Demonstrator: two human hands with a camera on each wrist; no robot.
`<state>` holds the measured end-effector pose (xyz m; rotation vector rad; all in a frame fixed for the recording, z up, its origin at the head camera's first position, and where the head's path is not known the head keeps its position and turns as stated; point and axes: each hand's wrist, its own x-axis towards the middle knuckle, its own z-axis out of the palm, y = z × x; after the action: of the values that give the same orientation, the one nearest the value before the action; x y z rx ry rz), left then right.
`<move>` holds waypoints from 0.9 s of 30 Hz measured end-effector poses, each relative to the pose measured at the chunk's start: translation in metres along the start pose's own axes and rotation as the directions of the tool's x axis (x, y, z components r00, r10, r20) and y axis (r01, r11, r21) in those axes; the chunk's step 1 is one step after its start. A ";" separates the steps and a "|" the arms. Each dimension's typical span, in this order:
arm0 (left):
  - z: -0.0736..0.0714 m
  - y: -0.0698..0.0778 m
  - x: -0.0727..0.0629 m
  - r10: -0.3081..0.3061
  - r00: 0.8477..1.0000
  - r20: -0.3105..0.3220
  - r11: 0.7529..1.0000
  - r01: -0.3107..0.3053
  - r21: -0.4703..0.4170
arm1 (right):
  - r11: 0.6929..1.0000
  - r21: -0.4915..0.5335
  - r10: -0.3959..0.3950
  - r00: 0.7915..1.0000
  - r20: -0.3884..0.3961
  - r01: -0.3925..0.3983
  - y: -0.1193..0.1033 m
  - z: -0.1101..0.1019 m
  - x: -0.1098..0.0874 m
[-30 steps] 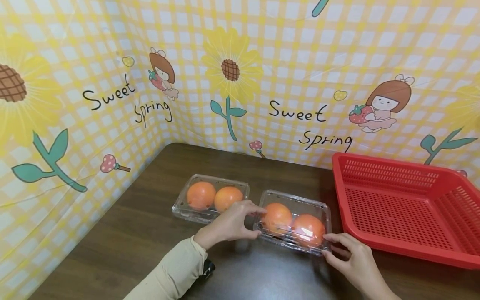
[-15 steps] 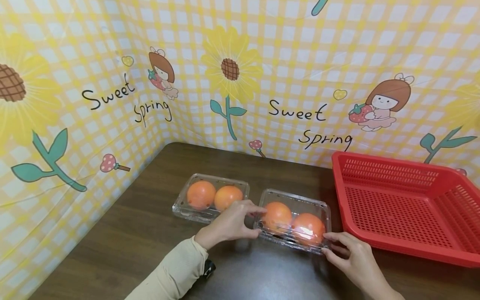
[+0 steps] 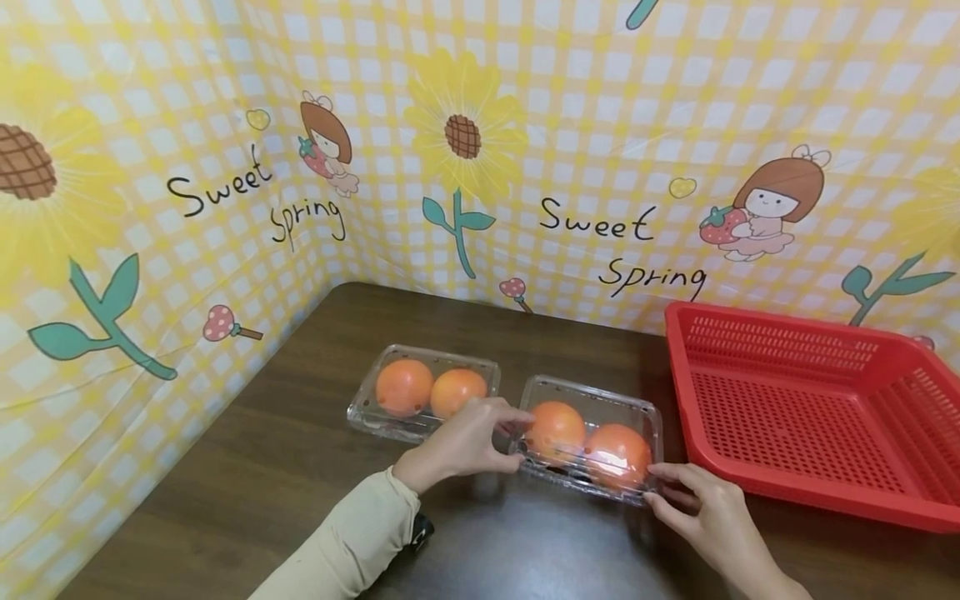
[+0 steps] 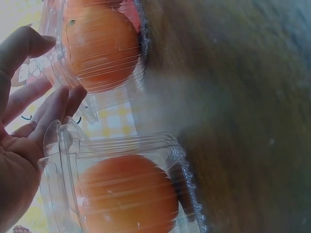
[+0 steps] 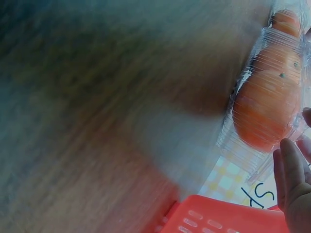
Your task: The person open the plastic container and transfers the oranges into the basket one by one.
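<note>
Spanning the clear box (image 3: 596, 402) from end to end, both hands had it by its short sides on the desk's (image 3: 247, 467) middle stretch, though whether its base bore on the wood or hung just off it could not be told. The left hand (image 3: 468, 437) gripped the left end between thumb and fingers; the right hand (image 3: 708, 510) pinched the right front corner. Inside sat two oranges (image 3: 556, 433), side by side, and they probably made up nearly all the weight: modest, but enough to make the thin shell sag if it were taken by the lid alone. The plastic looked light, springy and slick, likely to dent under a hard squeeze and slide under a loose one. The fruit seemed firm and rather sturdy, yet apt to roll and shift the balance if the box tipped. The best purchase was likely low on both ends, where the rim stiffened the walls and the ribs gave the skin some bite. A second box (image 3: 442, 357), also with two fruits, lay just beyond the left hand, near the held one; the red basket (image 3: 825, 504) stood beside it on the right.
</note>
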<state>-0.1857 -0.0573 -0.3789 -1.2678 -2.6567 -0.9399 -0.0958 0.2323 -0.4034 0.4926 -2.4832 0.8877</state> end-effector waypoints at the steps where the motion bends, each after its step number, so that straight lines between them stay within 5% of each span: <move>1: 0.001 0.000 0.000 0.003 1.000 -0.002 1.000 -0.003 0.000 | 1.000 0.003 0.006 1.000 0.003 -0.006 0.000 0.000 0.000; 14: 0.004 0.002 -0.001 0.048 0.998 -0.043 0.997 -0.045 0.069 | 1.000 0.027 0.006 1.000 0.026 -0.007 0.000 -0.001 0.001; 27: 0.006 0.000 -0.004 0.034 0.996 -0.079 0.999 -0.034 -0.001 | 0.998 0.047 -0.052 0.999 0.008 0.052 0.004 0.000 0.000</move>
<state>-0.1815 -0.0564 -0.3848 -1.2454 -2.5670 -0.9680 -0.0977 0.2351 -0.4051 0.5754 -2.4508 0.9264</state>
